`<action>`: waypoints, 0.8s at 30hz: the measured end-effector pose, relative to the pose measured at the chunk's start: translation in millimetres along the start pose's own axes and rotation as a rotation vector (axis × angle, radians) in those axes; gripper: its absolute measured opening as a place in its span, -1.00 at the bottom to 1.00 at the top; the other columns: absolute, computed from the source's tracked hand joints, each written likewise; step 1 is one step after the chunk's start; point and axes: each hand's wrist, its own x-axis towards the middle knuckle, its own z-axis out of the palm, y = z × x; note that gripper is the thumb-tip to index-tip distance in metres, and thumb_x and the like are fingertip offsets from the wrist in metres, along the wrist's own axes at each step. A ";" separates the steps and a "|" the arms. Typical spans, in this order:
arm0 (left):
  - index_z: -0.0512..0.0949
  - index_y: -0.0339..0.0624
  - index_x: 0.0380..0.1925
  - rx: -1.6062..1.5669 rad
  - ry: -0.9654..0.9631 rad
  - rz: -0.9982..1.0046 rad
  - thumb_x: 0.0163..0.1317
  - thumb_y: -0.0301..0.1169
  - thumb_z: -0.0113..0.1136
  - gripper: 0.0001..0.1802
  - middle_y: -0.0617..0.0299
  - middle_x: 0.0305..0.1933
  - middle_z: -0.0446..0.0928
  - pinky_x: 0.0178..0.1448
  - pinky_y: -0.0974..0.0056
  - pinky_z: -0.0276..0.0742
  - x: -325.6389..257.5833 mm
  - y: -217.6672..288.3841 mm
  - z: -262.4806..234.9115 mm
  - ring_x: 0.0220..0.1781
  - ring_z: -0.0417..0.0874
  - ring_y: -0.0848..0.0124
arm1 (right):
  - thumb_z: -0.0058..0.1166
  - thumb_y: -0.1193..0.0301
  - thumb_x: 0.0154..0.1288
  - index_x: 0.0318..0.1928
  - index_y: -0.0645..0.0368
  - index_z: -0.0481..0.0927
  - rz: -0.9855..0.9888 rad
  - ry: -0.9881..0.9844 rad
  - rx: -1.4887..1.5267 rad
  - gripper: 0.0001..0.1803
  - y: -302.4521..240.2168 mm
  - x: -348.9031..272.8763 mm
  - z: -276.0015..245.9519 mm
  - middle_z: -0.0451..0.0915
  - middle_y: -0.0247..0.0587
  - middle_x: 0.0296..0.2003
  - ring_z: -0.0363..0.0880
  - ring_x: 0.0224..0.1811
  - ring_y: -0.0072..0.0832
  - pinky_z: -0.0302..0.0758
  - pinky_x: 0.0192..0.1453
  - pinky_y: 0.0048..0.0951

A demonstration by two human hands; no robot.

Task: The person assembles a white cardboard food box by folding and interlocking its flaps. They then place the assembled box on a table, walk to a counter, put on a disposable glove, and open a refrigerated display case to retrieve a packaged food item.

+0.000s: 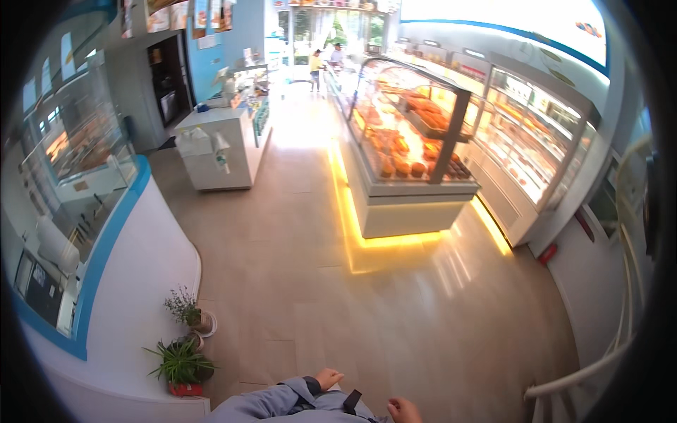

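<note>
Left hand (328, 378) and right hand (403, 409) seen at lower edge, nothing held; fingers' state cannot be told. Smooth tiled floor (296, 240) wide open ahead, bounded by curved white wall (151, 261), glass display case (405, 151). Potted plants (182, 345) near left hand.

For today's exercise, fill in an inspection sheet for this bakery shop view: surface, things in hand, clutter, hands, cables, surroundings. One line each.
Surface: tan tiled floor, glare by the doorway.
Things in hand: nothing held; a dark strap lies across the grey sleeve between the hands.
Clutter: three potted plants against the curved white wall.
Hands: left hand and right hand at the lower edge, both partly in view and apparently empty; grip cannot be told.
Cables: nothing seen.
Surroundings: lit glass pastry case in the middle, shelved display case to the right, white counter to the left, white handrail, two people far off by the door.
</note>
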 end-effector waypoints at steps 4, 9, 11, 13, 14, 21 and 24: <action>0.48 -0.20 -0.55 -0.302 0.178 -0.088 0.38 -0.13 0.04 -0.58 0.31 -0.76 0.32 -0.64 0.30 0.27 -9.2 21.8 -74.4 -0.74 0.40 0.49 | 0.12 0.33 0.30 -0.01 0.27 0.56 -0.148 -0.274 -0.101 -0.66 -94.5 118.5 16.1 0.65 -0.02 -0.10 0.64 -0.08 -0.20 0.56 0.00 -0.30; 0.45 -0.17 -0.56 -0.456 0.234 -0.096 0.38 -0.21 0.07 -0.64 0.32 -0.67 0.38 -0.51 0.34 0.39 -26.3 46.8 -129.0 -0.58 0.50 0.47 | 0.13 0.32 0.31 0.00 0.21 0.58 -0.410 -0.531 0.015 -0.68 -174.0 212.8 74.3 0.67 -0.07 -0.15 0.67 -0.13 -0.24 0.58 -0.03 -0.34; 0.48 -0.24 -0.52 -0.500 0.338 0.140 0.28 -0.26 0.17 -0.70 0.20 -0.58 0.47 -0.39 0.27 0.47 -16.4 50.3 -130.8 -0.46 0.56 0.36 | 0.16 0.34 0.24 -0.02 0.23 0.55 -0.543 -0.552 0.047 -0.67 -206.1 236.7 91.0 0.66 0.02 -0.20 0.66 -0.14 -0.16 0.56 -0.05 -0.31; 0.37 -0.22 -0.21 -0.568 0.358 0.239 0.25 -0.37 0.19 -0.76 0.14 -0.25 0.47 -0.11 0.22 0.47 3.4 31.1 -135.7 -0.15 0.53 0.30 | 0.14 0.34 0.29 0.04 0.31 0.45 -0.615 -0.622 -0.083 -0.61 -238.0 262.8 98.9 0.64 0.01 -0.14 0.63 -0.07 -0.18 0.55 -0.01 -0.30; 0.25 -0.16 0.08 -0.612 0.315 0.231 0.27 -0.46 0.15 -0.58 0.13 0.03 0.42 0.11 0.20 0.44 24.2 8.3 -142.5 0.11 0.46 0.29 | 0.18 0.35 0.27 0.03 0.29 0.38 -0.642 -0.656 0.030 -0.58 -237.5 287.0 116.9 0.64 -0.03 -0.17 0.63 -0.09 -0.24 0.56 -0.06 -0.31; 0.56 -0.25 -0.17 -0.232 0.139 0.329 0.11 -0.47 0.25 -0.74 0.14 -0.17 0.62 -0.07 0.26 0.52 96.7 50.5 -294.1 -0.13 0.58 0.41 | 0.15 0.49 0.18 0.08 0.25 0.45 -0.261 -1.106 0.374 -0.57 -317.2 449.5 146.0 0.58 0.01 -0.05 0.50 0.11 -0.32 0.45 0.17 -0.29; 0.63 -0.22 -0.20 -0.253 -0.005 0.250 0.04 -0.17 0.49 -0.57 0.15 -0.23 0.64 -0.03 0.24 0.55 104.5 164.7 -396.9 -0.15 0.59 0.39 | 0.07 0.55 -0.03 0.06 0.24 0.56 -0.499 -0.968 -0.009 -0.48 -327.7 526.1 183.8 0.62 0.11 -0.09 0.56 0.04 -0.16 0.48 0.13 -0.18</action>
